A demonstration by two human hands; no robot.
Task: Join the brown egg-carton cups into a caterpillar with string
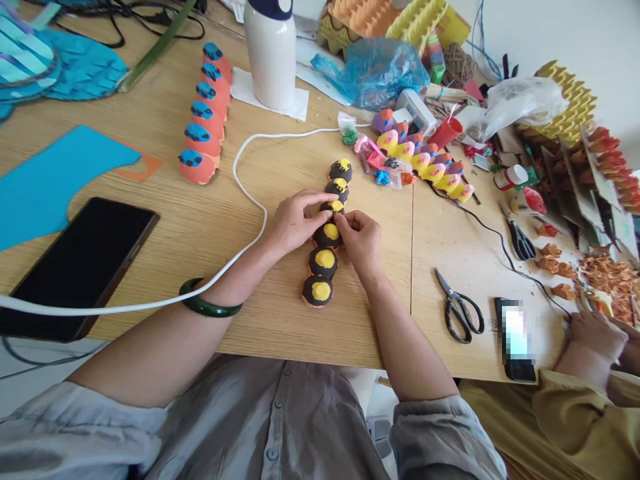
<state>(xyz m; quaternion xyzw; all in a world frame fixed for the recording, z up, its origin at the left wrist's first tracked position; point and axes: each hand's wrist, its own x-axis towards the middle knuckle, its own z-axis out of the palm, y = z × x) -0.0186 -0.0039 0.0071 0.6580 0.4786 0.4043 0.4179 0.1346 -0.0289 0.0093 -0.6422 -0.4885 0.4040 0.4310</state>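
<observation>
A strip of several egg-carton cups (323, 259) lies lengthwise on the table, dark-topped with yellow discs; the farther cups also carry small black marks. My left hand (294, 223) comes in from the left, thumb and index finger closed around the third cup from the far end. At the same cup's yellow disc, my right hand (363, 241) pinches its fingertips together. Whatever may be between those fingertips is too small to make out. The nearer cups, with plain yellow discs, sit just below both hands.
A white cable (250, 193) crosses my left forearm. Left are a dark tablet (83, 257) and a coral egg-carton strip (204, 143). A white bottle (273, 63) stands behind. Right lie scissors (459, 308), a phone (517, 340) and another person's hand (597, 337).
</observation>
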